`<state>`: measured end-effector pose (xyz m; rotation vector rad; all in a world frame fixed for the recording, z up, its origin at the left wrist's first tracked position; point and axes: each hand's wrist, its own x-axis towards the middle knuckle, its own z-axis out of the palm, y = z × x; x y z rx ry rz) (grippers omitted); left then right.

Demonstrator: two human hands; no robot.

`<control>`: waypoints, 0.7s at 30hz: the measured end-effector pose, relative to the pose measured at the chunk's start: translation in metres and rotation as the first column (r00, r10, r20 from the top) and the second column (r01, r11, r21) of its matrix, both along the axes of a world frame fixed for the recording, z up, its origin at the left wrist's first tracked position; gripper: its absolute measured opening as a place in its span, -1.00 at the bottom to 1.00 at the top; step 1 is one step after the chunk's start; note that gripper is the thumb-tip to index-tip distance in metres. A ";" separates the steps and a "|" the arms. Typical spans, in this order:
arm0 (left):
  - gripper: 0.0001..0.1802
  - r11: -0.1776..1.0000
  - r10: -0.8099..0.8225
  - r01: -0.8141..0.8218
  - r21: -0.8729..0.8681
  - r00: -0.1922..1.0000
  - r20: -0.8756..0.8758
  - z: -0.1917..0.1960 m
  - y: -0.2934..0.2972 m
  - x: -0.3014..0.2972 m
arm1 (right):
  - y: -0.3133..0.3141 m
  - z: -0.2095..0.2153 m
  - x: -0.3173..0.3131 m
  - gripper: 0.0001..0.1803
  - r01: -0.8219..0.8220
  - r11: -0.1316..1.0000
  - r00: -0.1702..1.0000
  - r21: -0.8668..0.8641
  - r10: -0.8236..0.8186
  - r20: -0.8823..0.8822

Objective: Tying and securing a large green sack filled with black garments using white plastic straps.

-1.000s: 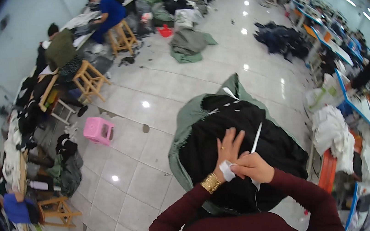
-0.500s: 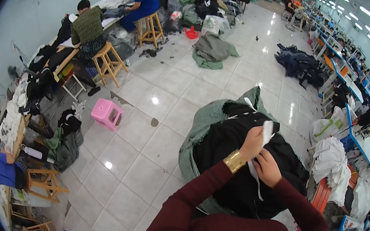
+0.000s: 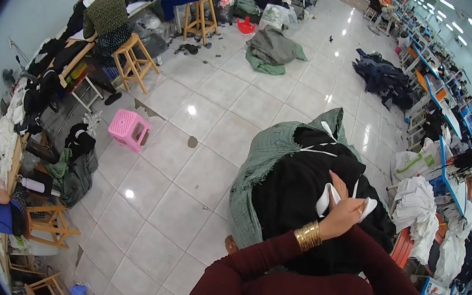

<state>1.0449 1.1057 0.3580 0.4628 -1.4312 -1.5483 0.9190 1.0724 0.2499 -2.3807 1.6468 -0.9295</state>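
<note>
A large bundle of black cloth (image 3: 288, 185) sits before me in an open green woven sack (image 3: 243, 196). My left hand (image 3: 342, 217), with gold bangles (image 3: 308, 236) at its wrist, is closed on a white fabric strip (image 3: 368, 208) over the bundle. Beneath and beyond it, my right hand (image 3: 339, 185) is partly covered by the left. Part of the white strip curves beside its fingers, and I cannot make out its grip. The two forearms cross near the wrists. Thin white cords lie over the far part of the black cloth.
A pink plastic stool (image 3: 129, 130) stands on the tiled floor to the left. Farther off lie a grey-green cloth (image 3: 274, 48) and a dark garment pile (image 3: 380, 78). White cloth (image 3: 415, 202) hangs by the workstations at right. People sit at tables along the left wall.
My left hand has moved down and right with the white strip, crossing over the right. My right hand has reached farther away, under the left. The view has shifted slightly.
</note>
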 end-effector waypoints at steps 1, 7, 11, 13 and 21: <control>-0.82 0.998 -0.019 0.021 0.062 0.999 -0.029 0.011 0.007 0.010 | 0.001 0.000 -0.001 -0.51 -0.008 1.000 1.000 -0.016 0.008 0.007; -0.84 0.990 0.047 -0.039 -0.139 0.998 0.053 -0.020 0.041 0.044 | 0.001 -0.037 -0.025 -0.43 -0.159 0.978 0.987 0.132 0.153 0.054; -0.90 0.963 -0.022 -0.001 0.271 0.997 0.080 -0.042 0.060 0.090 | -0.011 -0.033 -0.031 -0.38 -0.195 0.974 0.980 0.113 0.188 0.070; -0.81 0.813 0.131 -0.029 0.582 0.982 -0.135 -0.032 0.057 0.097 | -0.012 -0.010 -0.006 -0.38 -0.114 0.976 0.993 0.188 0.108 0.039; -0.73 0.956 0.136 -0.062 0.288 0.960 -0.244 0.000 0.023 0.131 | 0.037 0.111 0.014 -0.52 -0.007 0.955 0.992 0.297 0.045 -0.120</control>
